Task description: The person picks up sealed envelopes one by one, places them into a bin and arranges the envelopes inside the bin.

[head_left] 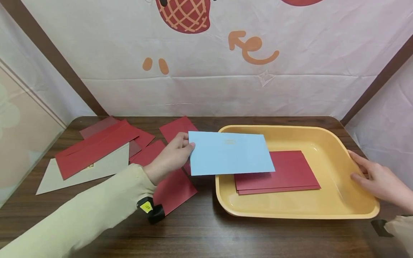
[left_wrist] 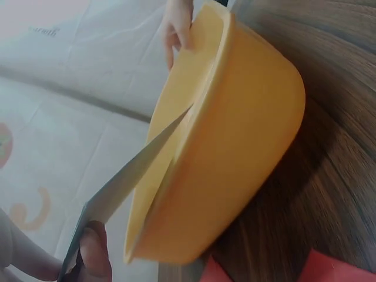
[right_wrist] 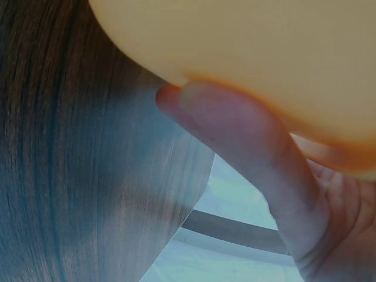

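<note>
My left hand [head_left: 172, 154] pinches a light blue envelope [head_left: 230, 154] by its left edge, thumb on top. The envelope reaches over the left rim of a yellow plastic basin [head_left: 332, 168], and in the left wrist view the envelope [left_wrist: 132, 176] appears edge-on, tilted against that rim. Inside the basin lies a small stack of dark red envelopes [head_left: 284, 172], partly covered by the blue one. At the basin's right end my right hand [head_left: 375, 177] grips the rim. Up close in the right wrist view, its thumb [right_wrist: 235, 123] lies along the yellow wall.
Several red envelopes [head_left: 96, 147] lie scattered across the left of the brown wooden table [head_left: 200, 233], some overlapping. Beneath one is a cream envelope [head_left: 106, 165] with a gold mark. A printed white cloth [head_left: 209, 93] hangs behind the table.
</note>
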The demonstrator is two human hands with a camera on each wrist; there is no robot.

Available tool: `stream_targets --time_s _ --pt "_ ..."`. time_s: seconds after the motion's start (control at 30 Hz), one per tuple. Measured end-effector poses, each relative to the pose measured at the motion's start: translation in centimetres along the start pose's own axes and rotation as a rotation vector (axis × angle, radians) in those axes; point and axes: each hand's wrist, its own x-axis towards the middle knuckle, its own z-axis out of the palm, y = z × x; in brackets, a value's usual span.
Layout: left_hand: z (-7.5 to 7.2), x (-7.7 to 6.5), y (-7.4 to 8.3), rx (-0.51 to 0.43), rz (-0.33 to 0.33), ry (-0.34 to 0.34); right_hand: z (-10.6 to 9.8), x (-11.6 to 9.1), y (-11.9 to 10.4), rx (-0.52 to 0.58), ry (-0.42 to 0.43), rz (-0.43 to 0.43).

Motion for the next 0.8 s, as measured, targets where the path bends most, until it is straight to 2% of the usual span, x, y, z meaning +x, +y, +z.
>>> stream_targets --time_s 0.23,0.53,0.8 --pt "2.5 1.6 1.7 -0.022 0.01 -0.036 -0.2 -0.1 0.2 0.0 -0.019 0.014" --pt "5.4 3.3 3.4 -0.099 0.031 -0.103 -0.1 -0.1 -0.3 0.01 -0.02 0.028" --pt "7.5 4.5 4.4 -0.088 0.019 -0.129 0.1 0.1 0.1 -0.003 0.015 -0.001"
